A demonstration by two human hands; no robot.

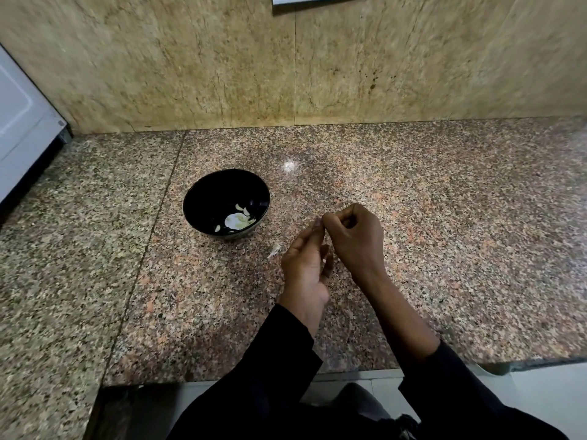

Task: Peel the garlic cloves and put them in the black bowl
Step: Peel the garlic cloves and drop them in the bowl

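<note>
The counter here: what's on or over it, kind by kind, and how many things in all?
Black bowl, with pale peeled cloves lying in it, too blurred to count: 1
Scrap of garlic skin on the granite counter: 1
Hands, the left hand and the right hand, their fingertips meeting on something small: 2
Total: 4

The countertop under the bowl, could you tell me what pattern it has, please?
Speckled granite countertop, pink, black and grey flecks; seen in the head view.

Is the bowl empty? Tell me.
No, the bowl holds a few pale garlic cloves at its bottom.
</note>
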